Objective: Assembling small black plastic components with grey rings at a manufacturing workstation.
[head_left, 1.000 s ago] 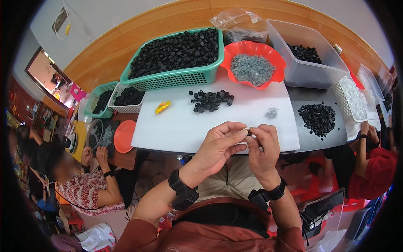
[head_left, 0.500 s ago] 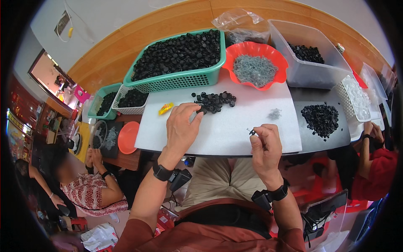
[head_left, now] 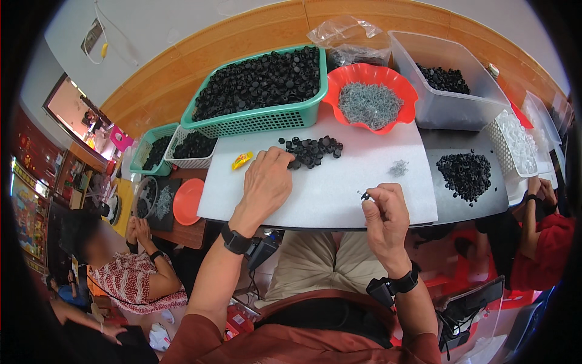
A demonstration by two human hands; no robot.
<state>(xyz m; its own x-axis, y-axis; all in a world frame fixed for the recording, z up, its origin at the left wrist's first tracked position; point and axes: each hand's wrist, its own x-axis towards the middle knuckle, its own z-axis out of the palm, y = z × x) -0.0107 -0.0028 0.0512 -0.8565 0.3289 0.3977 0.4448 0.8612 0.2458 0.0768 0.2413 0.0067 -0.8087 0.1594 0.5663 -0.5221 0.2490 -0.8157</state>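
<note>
My left hand [head_left: 267, 180] is at the left edge of a loose pile of small round black plastic caps [head_left: 312, 151]. Its fingers are bent and close together, and the fingertips are hidden behind the hand. My right hand [head_left: 386, 213], near the front edge of the white foam sheet [head_left: 327, 197], pinches a small black plastic piece with a thin screw [head_left: 364, 195] sticking out of it. A small heap of grey screws [head_left: 398, 168] lies on the sheet beyond that hand.
Behind the sheet stand a green basket [head_left: 260, 118] of black caps, a red scalloped bowl [head_left: 410, 109] of screws and a clear bin [head_left: 461, 109]. More small black parts [head_left: 464, 176] lie at right. A yellow packet [head_left: 242, 160] is left. Other people sit on both sides.
My left hand has shifted slightly right and forward against the pile, its thumb now tucked closer to the fingers. My right hand keeps its pinch almost in place.
</note>
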